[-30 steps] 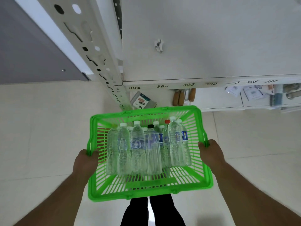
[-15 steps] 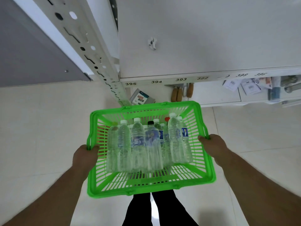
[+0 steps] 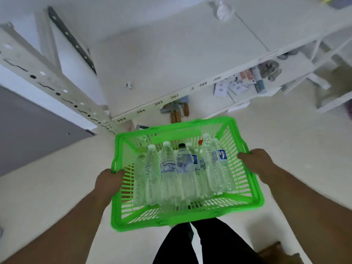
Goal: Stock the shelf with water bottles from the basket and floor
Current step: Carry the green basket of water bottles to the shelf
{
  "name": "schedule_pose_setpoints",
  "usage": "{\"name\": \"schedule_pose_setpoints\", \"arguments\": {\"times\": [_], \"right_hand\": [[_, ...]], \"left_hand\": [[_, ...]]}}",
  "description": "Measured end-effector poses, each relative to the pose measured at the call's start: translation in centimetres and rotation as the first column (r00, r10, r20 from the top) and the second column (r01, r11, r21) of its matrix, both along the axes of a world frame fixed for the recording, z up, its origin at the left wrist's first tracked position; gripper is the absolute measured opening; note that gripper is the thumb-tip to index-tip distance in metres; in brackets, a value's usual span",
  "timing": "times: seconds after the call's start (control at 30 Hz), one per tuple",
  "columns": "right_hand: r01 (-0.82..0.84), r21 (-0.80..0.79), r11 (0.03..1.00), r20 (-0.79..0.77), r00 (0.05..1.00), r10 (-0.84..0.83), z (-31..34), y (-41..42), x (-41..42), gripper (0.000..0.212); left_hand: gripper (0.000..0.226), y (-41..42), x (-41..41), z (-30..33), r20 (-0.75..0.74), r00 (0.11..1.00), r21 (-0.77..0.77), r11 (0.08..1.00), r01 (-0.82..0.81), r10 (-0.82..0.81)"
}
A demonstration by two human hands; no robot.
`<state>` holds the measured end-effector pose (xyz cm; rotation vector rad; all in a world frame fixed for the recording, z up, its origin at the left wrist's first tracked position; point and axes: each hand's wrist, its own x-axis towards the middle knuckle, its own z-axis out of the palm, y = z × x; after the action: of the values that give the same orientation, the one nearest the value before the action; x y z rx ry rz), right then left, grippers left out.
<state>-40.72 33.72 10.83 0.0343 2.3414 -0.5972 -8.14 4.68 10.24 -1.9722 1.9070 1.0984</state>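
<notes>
A bright green plastic basket (image 3: 253, 189) hangs in front of me above the floor. Several clear water bottles (image 3: 167, 168) lie side by side in it, caps pointing away from me; most caps are white, one is black and one red. My left hand (image 3: 108, 181) grips the basket's left rim. My right hand (image 3: 255, 161) grips the right rim. Just beyond the basket runs a white shelf (image 3: 171, 60) whose front edge carries numbers such as 395 and 394; its top is nearly bare.
A perforated white upright (image 3: 57, 92) stands at the shelf's left end. A lower shelf holds wooden-handled tools (image 3: 178, 113) and paper packets (image 3: 228, 88). More white racking (image 3: 323, 77) is at the right. Pale floor tiles lie all around, and my dark trousers (image 3: 200, 242) show below.
The view has swung and tilted, so the shelf now runs diagonally and more racking shows at the right. The basket has stayed in both hands and shifted slightly right in view.
</notes>
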Motion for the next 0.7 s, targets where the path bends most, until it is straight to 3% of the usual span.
{"name": "schedule_pose_setpoints", "arguments": {"times": [0.2,0.33,0.43,0.7], "right_hand": [[0.264,-0.007,0.964,-0.030,0.964,-0.264,3.0,10.1,0.0,0.038],[0.411,-0.015,0.912,-0.046,0.910,-0.411,3.8,17.2,-0.6,0.035],[0.529,-0.022,0.848,-0.050,0.847,-0.529,4.0,23.4,-1.4,0.035],[0.752,-0.025,0.659,-0.006,0.659,-0.752,3.9,39.3,-5.0,0.035]], "left_hand": [[0.051,3.0,-8.4,3.4,-0.027,0.959,0.013,0.959,0.283,-0.283],[0.042,6.4,-15.6,4.3,-0.053,0.907,-0.011,0.908,0.419,-0.419],[0.033,10.5,-21.5,4.3,-0.028,0.834,-0.043,0.834,0.550,-0.552],[0.041,24.9,-38.3,5.1,0.079,0.578,-0.044,0.577,0.816,-0.812]]}}
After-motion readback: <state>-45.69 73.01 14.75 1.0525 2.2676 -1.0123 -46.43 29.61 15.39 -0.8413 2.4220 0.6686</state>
